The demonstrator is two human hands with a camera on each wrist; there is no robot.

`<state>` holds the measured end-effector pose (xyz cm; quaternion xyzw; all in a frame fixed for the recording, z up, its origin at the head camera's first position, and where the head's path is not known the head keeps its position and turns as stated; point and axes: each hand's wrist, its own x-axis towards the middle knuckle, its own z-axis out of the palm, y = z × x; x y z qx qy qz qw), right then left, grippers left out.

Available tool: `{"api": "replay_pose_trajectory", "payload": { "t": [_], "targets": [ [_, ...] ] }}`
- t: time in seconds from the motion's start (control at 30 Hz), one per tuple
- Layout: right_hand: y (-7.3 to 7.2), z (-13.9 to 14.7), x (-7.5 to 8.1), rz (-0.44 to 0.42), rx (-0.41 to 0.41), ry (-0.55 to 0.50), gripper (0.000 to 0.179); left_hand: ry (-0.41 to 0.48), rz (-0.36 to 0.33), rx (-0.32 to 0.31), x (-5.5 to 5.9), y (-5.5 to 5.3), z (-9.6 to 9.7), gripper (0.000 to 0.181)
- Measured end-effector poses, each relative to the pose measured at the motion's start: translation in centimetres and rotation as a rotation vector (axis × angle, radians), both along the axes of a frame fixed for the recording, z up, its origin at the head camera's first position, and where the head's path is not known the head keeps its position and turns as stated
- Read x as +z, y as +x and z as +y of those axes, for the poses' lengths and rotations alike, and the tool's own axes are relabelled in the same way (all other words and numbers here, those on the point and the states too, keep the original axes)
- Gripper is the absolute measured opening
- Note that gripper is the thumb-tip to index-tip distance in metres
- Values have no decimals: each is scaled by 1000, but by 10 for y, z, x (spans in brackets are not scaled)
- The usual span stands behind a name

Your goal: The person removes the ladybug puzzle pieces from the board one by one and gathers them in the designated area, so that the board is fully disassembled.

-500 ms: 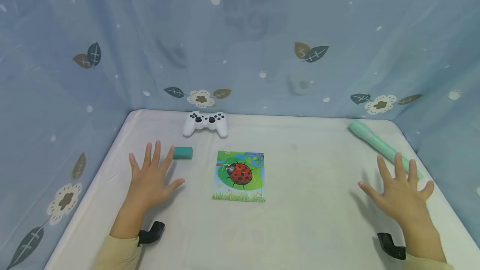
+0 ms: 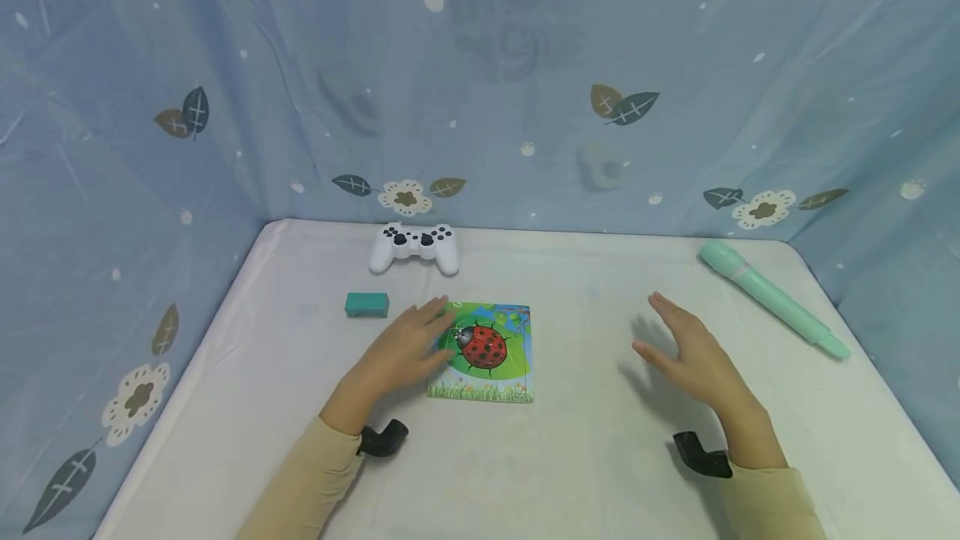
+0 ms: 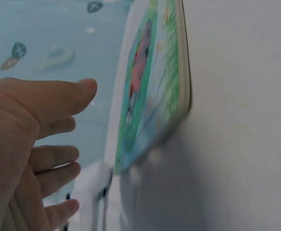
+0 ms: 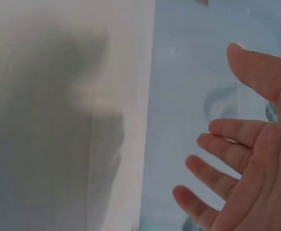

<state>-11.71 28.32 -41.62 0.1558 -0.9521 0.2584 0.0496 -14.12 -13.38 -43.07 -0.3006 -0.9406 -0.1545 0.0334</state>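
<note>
Your left hand [image 2: 408, 346] hangs at the 9 o'clock edge of the ladybug board [image 2: 483, 348], which lies flat on the white counter [image 2: 585, 457], just toward 9 o'clock from its middle, with 12 at the far side. The fingers [image 2: 431, 310] and thumb stand apart, holding nothing; the head view sets their tips across the board's edge, while the left wrist view shows a gap. From that palm the board lies at 3 o'clock; nearly square, it offers no clear long axis. Your right hand [image 2: 693, 361], well apart, has the board at 9 o'clock, its fingers extended and empty, thumb clear of them. The left is plainly nearer, so its short sideways gap looks decisive. The controller [image 2: 415, 250] sits at 11 o'clock from the board, the block [image 2: 367, 305] at 10; the microphone [image 2: 772, 298], at 2 o'clock from your right hand, slants from 10 to 4.
</note>
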Motion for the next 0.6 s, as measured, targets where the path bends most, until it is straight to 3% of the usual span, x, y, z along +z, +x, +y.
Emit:
{"api": "replay_pose_trajectory", "payload": {
  "t": [0.27,0.6],
  "targets": [
    [-29,-69,-13,-61,179,-113,64,94,-175,-58,-12,-18,34,56],
    [-58,-126,-24,-171,308,-224,55,176,-212,-77,-29,-30,51,57]
  ]
}}
